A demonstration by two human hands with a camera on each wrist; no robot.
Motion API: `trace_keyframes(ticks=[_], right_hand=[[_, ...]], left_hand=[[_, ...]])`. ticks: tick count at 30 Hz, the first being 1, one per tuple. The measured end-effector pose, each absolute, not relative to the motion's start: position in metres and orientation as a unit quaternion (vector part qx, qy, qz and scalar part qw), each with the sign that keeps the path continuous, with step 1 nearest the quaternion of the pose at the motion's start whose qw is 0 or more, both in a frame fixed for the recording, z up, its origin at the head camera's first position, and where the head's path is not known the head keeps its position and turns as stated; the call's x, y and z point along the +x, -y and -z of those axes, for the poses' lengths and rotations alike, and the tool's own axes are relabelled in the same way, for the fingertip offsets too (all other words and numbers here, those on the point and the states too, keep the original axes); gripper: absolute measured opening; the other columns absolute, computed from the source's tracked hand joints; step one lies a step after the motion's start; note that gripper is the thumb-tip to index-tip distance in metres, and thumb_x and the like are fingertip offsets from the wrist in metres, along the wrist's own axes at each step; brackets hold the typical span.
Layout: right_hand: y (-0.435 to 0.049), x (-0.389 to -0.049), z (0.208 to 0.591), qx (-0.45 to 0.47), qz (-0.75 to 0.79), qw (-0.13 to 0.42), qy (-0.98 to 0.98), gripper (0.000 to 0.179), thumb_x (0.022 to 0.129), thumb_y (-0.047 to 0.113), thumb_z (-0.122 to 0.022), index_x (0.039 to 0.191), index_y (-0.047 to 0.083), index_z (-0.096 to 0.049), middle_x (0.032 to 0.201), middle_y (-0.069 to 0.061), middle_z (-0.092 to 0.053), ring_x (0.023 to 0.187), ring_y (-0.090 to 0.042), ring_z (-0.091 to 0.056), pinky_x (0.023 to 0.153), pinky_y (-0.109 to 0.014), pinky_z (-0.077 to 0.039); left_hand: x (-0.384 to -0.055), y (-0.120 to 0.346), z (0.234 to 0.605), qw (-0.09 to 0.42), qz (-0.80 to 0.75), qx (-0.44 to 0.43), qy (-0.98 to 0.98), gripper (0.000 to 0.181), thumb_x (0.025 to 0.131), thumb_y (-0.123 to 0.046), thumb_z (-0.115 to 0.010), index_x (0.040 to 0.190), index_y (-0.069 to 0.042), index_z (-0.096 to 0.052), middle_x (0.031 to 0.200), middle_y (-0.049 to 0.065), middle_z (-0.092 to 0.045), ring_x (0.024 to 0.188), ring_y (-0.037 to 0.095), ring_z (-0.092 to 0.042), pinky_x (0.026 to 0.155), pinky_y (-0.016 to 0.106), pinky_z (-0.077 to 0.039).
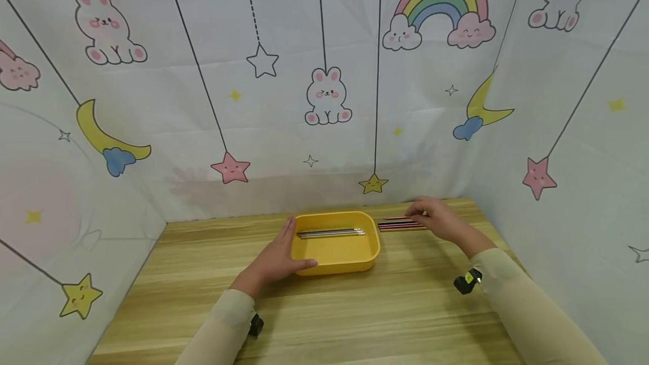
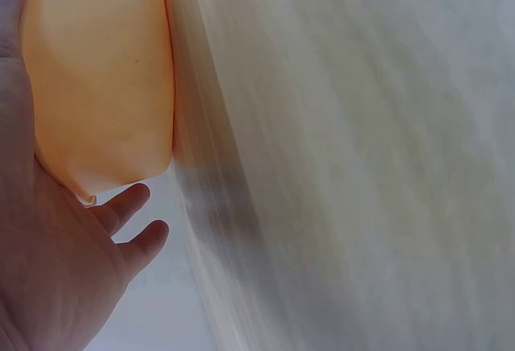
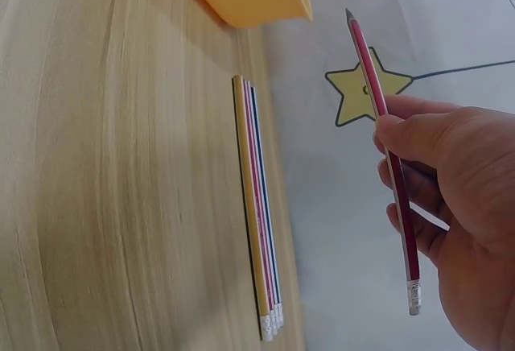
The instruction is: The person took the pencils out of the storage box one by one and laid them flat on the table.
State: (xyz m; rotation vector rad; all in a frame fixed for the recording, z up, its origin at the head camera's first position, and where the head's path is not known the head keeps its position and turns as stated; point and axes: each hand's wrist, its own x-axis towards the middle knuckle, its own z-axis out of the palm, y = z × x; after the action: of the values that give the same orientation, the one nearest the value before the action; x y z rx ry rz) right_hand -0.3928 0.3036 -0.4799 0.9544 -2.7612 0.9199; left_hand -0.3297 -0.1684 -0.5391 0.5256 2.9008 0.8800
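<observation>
A yellow box [image 1: 334,268] stands on the table. Along its left end rests my left hand [image 1: 276,258], fingers straight against the side and thumb over the front rim. In the left wrist view two fingers of that hand stick out free beside the box [image 2: 105,69]. Several pencils [image 1: 329,233] lie together inside the box. My right hand [image 1: 433,218], to the right of the box, pinches a dark red pencil [image 3: 370,69] between thumb and fingers, its sharpened tip pointing away. Below it several pencils [image 3: 256,206] with white eraser ends lie side by side on the table.
The wood-grain table [image 1: 324,320] runs back to a white cloth wall [image 1: 284,128] printed with rabbits, stars and moons. More of this cloth rises at both sides. A small black camera [image 1: 466,281] sits at the right wrist.
</observation>
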Motion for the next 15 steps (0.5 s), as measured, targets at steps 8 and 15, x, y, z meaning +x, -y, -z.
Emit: trace_keyframes(ticks=[8, 15], right_hand=[[-0.307, -0.396, 0.488, 0.304, -0.305, 0.040, 0.902, 0.017, 0.104, -0.002, -0.074, 0.114, 0.006, -0.085, 0.110, -0.003, -0.075, 0.100, -0.023, -0.070, 0.082, -0.040, -0.061], [-0.309, -0.396, 0.494, 0.297, -0.306, 0.049, 0.903, 0.013, 0.103, 0.002, -0.077, 0.113, 0.005, -0.085, 0.103, -0.007, -0.073, 0.094, -0.020, -0.069, 0.079, -0.038, -0.060]], left_hand=[[-0.329, 0.167, 0.538, 0.032, -0.286, 0.171, -0.942, 0.137, 0.088, -0.076, -0.080, 0.178, -0.005, -0.004, 0.186, 0.015, -0.003, 0.165, 0.045, -0.025, 0.130, 0.062, -0.029], [-0.329, 0.167, 0.539, 0.039, -0.289, 0.163, -0.943, 0.138, 0.087, -0.078, -0.080, 0.178, -0.008, -0.004, 0.186, 0.012, -0.001, 0.166, 0.046, -0.023, 0.130, 0.063, -0.027]])
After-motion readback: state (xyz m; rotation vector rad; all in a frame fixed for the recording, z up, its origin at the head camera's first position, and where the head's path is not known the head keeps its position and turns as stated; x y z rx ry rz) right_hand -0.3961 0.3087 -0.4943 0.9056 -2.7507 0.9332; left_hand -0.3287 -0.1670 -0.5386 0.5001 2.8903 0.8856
